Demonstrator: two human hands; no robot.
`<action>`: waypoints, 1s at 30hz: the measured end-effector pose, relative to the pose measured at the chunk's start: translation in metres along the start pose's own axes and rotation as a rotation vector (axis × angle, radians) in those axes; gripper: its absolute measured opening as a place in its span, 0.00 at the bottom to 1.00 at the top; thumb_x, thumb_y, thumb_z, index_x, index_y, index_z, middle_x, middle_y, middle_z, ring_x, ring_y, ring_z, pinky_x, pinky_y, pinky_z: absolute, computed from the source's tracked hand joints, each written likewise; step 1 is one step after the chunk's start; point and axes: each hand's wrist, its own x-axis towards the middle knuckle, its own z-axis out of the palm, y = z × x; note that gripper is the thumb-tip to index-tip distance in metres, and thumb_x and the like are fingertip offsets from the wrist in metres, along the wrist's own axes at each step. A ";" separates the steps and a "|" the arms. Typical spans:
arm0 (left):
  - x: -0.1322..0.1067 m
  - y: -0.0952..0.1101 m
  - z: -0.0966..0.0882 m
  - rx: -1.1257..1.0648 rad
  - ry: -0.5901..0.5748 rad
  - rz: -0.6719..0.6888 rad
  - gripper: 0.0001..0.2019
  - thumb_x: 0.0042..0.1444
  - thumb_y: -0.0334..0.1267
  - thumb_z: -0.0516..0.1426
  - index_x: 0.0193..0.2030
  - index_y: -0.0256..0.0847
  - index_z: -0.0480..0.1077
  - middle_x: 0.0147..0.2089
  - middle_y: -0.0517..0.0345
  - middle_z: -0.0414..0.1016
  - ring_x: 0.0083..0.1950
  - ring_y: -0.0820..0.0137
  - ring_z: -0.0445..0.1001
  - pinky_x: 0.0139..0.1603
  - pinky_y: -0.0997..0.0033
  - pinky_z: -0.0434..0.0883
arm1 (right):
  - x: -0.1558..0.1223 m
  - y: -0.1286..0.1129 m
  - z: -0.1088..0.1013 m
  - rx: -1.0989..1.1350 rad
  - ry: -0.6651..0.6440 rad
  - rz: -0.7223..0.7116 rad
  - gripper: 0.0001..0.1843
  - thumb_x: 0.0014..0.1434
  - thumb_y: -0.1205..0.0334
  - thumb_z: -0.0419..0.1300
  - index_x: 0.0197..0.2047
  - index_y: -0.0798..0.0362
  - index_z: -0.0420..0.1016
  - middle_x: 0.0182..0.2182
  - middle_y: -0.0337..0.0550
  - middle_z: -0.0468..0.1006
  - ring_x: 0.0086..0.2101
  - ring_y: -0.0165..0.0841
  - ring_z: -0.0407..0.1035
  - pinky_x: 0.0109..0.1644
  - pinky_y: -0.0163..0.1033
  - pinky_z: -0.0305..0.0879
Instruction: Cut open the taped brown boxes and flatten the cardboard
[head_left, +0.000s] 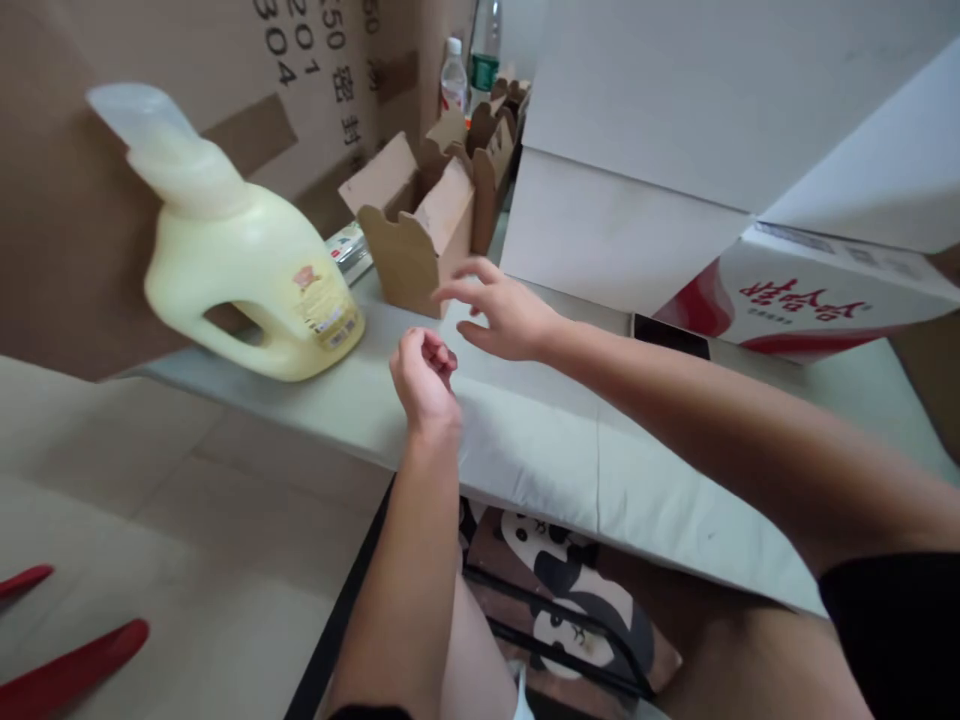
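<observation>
My left hand [424, 378] is over the edge of the pale-covered surface [540, 440], its fingers curled in toward the palm. Whatever lies inside those fingers, if anything, is hidden. Just beyond it, my right hand [504, 312] reaches in from the right with fingers apart and nothing visible between them. Its fingertips are beside the lower corner of an open cardboard box [405, 262]; whether they touch it I cannot tell. Left of both hands stands a large pale-yellow jug [247, 240] with a handle and a translucent cap.
Behind the jug rises a big printed carton [315, 120]. More open cardboard boxes [491, 150] and a clear bottle [453, 75] stand farther back. A white and red box [810, 290] is at the right. Below the surface are a panda-patterned cloth [570, 600] and a black metal frame [555, 607].
</observation>
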 end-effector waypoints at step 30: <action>-0.043 -0.068 0.048 0.333 -0.560 0.286 0.15 0.58 0.51 0.59 0.31 0.43 0.76 0.34 0.54 0.77 0.51 0.60 0.78 0.62 0.61 0.70 | -0.292 0.038 -0.001 0.064 0.892 0.493 0.11 0.60 0.59 0.61 0.46 0.44 0.78 0.60 0.51 0.71 0.36 0.37 0.75 0.39 0.46 0.75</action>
